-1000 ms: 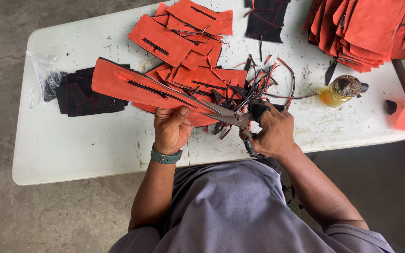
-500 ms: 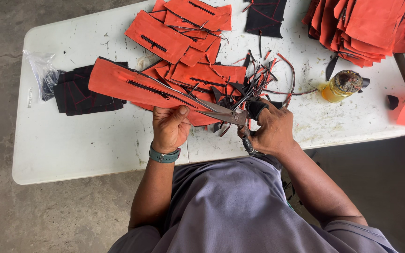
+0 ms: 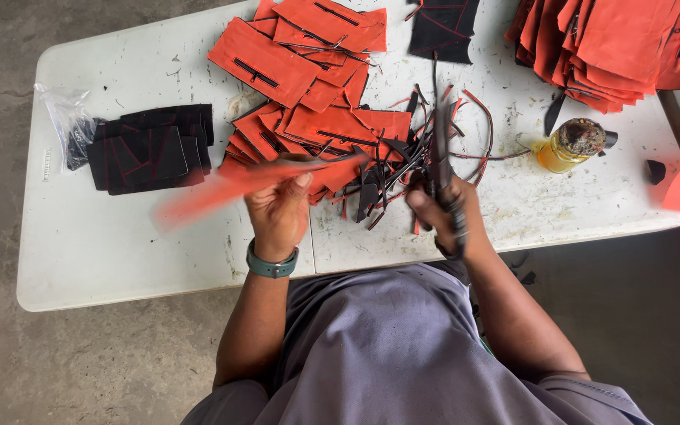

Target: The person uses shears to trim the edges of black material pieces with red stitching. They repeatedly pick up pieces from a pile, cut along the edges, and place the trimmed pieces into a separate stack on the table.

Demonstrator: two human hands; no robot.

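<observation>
Nearest the body, at the near edge of the white table [image 3: 120, 260], the left hand [image 3: 279, 216] is closed on one end of a long orange piece [image 3: 230, 185], pinched between thumb and fingers. The piece is blurred; its long axis runs roughly along the near edge, tilted a little, and its free end points toward the table's left end and slightly nearer. A green band sits on that wrist. Just to its right, the right hand [image 3: 442, 212] is wrapped shut around the handles of dark scissors [image 3: 441, 149], whose blades point straight away toward the far edge, long axis across the table; I cannot tell how far the blades are apart. Between and just beyond the hands lies a heap of dark and orange trimmings [image 3: 379, 177]. Farther out, orange pieces [image 3: 301, 71] pile toward the far edge, black pieces [image 3: 151, 145] lie toward the left end, a yellow bottle [image 3: 564, 147] stands to the right, and an orange stack [image 3: 607, 43] fills the far right corner.
</observation>
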